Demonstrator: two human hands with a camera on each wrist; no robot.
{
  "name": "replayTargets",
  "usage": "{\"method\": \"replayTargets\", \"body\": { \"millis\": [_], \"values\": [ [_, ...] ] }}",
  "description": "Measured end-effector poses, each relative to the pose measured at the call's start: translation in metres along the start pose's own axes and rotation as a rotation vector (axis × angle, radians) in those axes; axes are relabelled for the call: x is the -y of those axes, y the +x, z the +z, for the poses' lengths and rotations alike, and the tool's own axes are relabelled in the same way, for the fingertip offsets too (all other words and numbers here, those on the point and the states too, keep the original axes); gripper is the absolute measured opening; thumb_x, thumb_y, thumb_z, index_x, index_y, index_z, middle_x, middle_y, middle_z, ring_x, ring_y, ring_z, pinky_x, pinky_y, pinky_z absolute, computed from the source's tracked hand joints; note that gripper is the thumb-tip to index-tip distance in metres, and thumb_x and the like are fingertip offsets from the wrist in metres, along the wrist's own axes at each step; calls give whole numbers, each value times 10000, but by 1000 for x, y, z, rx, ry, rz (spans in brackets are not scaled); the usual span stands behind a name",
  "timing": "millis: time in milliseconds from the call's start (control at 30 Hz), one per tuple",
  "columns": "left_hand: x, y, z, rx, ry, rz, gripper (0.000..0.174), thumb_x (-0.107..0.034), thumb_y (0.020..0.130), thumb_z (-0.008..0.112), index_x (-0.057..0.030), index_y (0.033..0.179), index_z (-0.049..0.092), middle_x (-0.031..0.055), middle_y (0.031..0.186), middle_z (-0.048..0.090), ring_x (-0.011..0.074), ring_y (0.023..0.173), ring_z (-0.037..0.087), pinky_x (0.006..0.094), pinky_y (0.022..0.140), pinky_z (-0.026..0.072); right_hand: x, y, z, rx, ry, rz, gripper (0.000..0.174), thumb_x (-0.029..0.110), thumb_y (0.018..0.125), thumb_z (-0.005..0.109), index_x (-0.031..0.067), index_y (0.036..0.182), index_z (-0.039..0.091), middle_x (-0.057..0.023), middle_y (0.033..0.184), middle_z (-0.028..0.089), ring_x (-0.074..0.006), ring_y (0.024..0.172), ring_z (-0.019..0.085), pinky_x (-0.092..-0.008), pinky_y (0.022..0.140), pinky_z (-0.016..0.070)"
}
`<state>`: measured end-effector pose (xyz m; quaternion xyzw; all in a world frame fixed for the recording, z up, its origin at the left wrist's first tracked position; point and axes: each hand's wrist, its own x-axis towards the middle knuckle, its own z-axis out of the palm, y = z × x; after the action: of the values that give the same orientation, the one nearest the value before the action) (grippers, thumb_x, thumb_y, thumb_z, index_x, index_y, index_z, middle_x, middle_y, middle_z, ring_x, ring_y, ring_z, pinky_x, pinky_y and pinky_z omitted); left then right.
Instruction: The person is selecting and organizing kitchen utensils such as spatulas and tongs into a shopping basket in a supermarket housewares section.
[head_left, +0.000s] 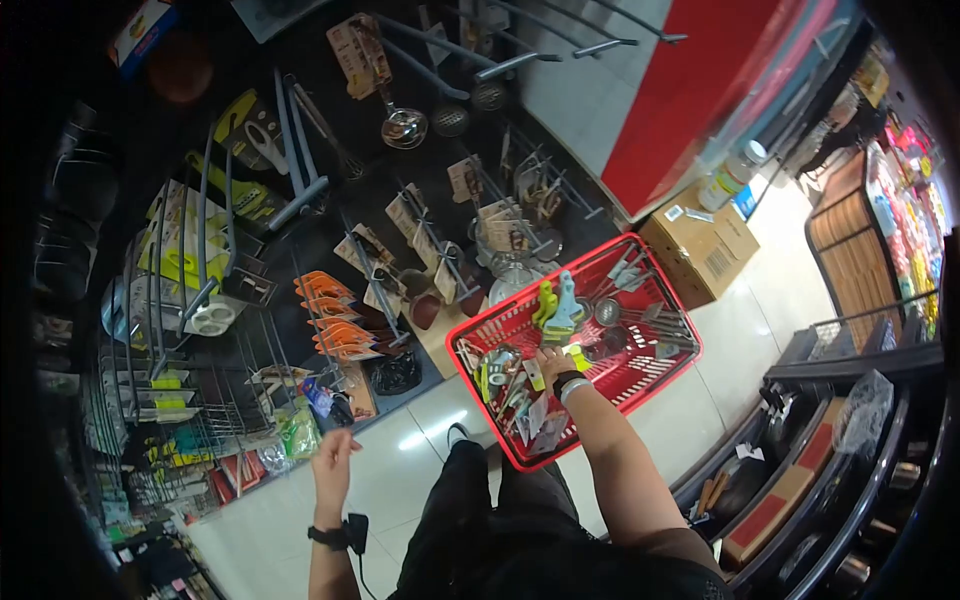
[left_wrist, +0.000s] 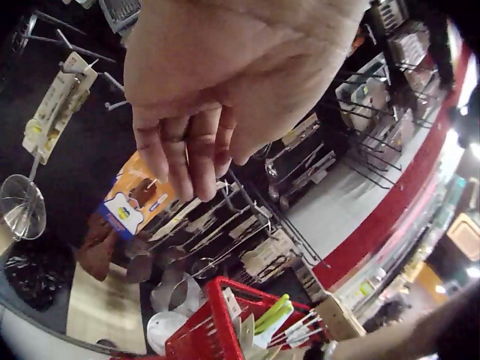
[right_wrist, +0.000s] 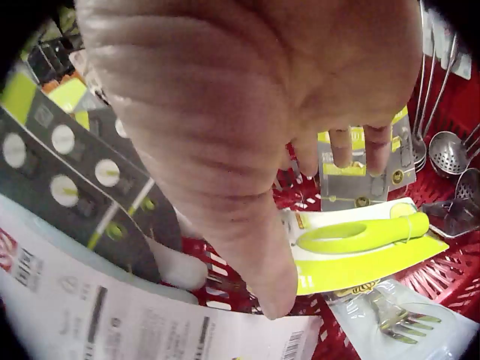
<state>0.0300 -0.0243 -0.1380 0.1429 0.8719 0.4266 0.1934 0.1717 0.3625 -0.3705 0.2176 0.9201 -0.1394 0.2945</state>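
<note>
My right hand [head_left: 550, 364] reaches down into a red shopping basket [head_left: 480, 335], among carded utensils. In the right wrist view its thumb [right_wrist: 274, 289] overlaps the end of a card bearing a yellow-green handled utensil [right_wrist: 367, 234]; its fingertips hang in front of a grey and yellow carded pack [right_wrist: 352, 187]. A packaged fork [right_wrist: 401, 322] lies just below. White and grey packs [right_wrist: 90, 172] stand at the basket's near side. My left hand [head_left: 335, 462] hovers apart from the basket, fingers loosely bent, holding nothing; spatulas with orange cards [head_left: 340, 325] hang beyond it.
Ladles and skimmers [head_left: 404, 127] hang on long metal hooks ahead. Green-handled tools [head_left: 180, 240] fill the rack at left. A cardboard box [head_left: 705, 250] with a bottle [head_left: 735, 175] on it stands beyond the basket. Shelves with pans [head_left: 750, 470] are at right.
</note>
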Motion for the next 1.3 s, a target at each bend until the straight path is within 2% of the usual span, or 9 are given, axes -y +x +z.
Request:
{"method": "replayTargets", "body": {
  "millis": [133, 267, 333, 367, 467, 633, 900, 1100, 1300],
  "values": [
    [13, -31, 4, 0, 18, -119, 135, -89, 913, 523, 12, 952, 605, 72, 728, 648, 118, 715, 625, 238, 659, 466, 0, 30, 30, 144, -16, -17, 559, 228, 910, 383, 204, 1444, 216, -10, 1483, 261, -255, 1377, 215, -498, 1044, 285],
    [13, -44, 4, 11, 42, -210, 148, -99, 932, 504, 7, 993, 586, 31, 763, 626, 98, 749, 591, 242, 695, 466, -4, 43, 47, 84, 5, -57, 537, 111, 879, 443, 185, 1390, 294, -59, 1394, 358, -272, 1322, 300, -481, 979, 360],
    [10, -42, 10, -16, 17, -194, 141, -99, 919, 520, 3, 978, 598, 52, 754, 642, 112, 734, 615, 242, 672, 473, -9, 45, 46, 75, -24, -129, 563, 195, 802, 598, 155, 1314, 365, -74, 1287, 421, -273, 1260, 373, -469, 945, 379],
    [8, -41, 13, -36, -6, -170, 134, -98, 907, 537, -1, 963, 610, 74, 746, 658, 126, 718, 640, 243, 648, 481, -13, 35, 36, -14, -68, -202, 709, 266, 631, 757, 128, 1232, 408, -84, 1206, 439, -272, 1184, 435, -453, 922, 390],
    [9, -30, 24, 21, -8, -152, 130, -91, 901, 541, -6, 972, 609, 75, 764, 662, 137, 732, 653, 247, 646, 489, -20, 18, -2, 4, -48, -198, 853, 278, 481, 829, 100, 1204, 412, -97, 1228, 425, -278, 1150, 462, -430, 937, 385],
    [-28, -3, 46, 104, 12, 0, 124, -80, 889, 550, -3, 966, 609, 92, 787, 665, 164, 738, 668, 261, 645, 500, -41, -32, -58, -315, 245, -208, 773, 189, 521, 807, 4, 1158, 410, -179, 1152, 453, -372, 1099, 469, -418, 886, 448],
    [-127, 20, 104, 317, -92, 443, 285, -105, 834, 634, -7, 1093, 566, 131, 963, 642, 220, 904, 640, 311, 759, 499, 2, -189, -215, -877, 701, -253, 765, 102, 539, 768, -12, 1201, 400, -185, 1030, 457, -370, 986, 497, -413, 841, 451],
    [-184, 9, 136, 164, -78, 784, 642, -210, 751, 709, -17, 1288, 414, 182, 1204, 535, 341, 1124, 503, 441, 971, 330, 89, -239, -261, -976, 718, -266, 787, 176, 581, 761, -58, 1234, 390, -197, 1013, 463, -349, 927, 511, -391, 814, 447],
    [-163, 1, 92, -89, -447, 551, 332, -126, 843, 625, 0, 1130, 517, 181, 1029, 614, 285, 941, 609, 359, 783, 465, 170, -242, -251, -785, 875, -437, 900, 190, 678, 786, -56, 1356, 247, -212, 1205, 401, -305, 1075, 502, -373, 879, 464]
  ]
}}
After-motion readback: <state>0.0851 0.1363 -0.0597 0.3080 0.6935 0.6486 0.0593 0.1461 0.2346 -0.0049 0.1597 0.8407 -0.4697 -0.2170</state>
